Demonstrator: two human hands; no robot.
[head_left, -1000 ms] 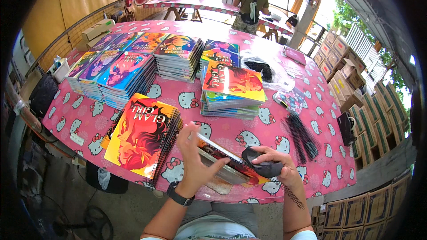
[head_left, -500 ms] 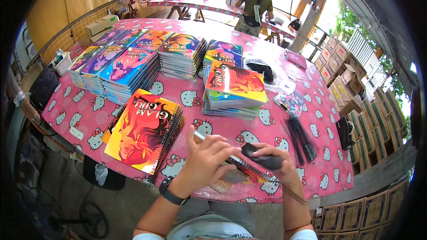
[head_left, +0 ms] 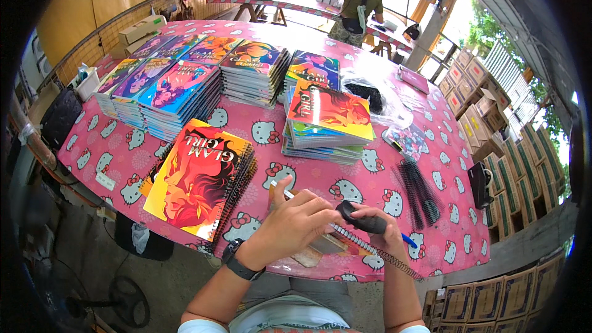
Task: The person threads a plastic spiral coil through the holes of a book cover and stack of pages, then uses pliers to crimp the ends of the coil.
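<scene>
In front of me a notebook (head_left: 328, 244) lies tilted, partly hidden by my hands. A black spiral binding coil (head_left: 354, 238) runs along its edge, with a loose tail (head_left: 404, 266) hanging past its right end under my right wrist. My left hand (head_left: 305, 217) is closed over the notebook, its fingertips close to the coil. My right hand (head_left: 385, 233) is wrapped round a black handheld tool (head_left: 365, 221) with a blue end; the tool's front is beside my left fingertips. To the left sits a stack of coil-bound notebooks (head_left: 196, 179) with red and yellow covers.
Stacks of colourful notebooks (head_left: 169, 86) fill the far left; another stack (head_left: 330, 111) stands mid-table. Loose black coils (head_left: 419, 192) lie on the right, near a clear plastic bag (head_left: 385, 102). Cardboard boxes (head_left: 502, 296) stand beyond the right edge. A person (head_left: 357, 9) stands by the far table.
My right hand and the black tool have shifted and turned slightly, bringing the blue end into sight. My left hand has moved slightly right. The coil's tail lies further out to the right.
</scene>
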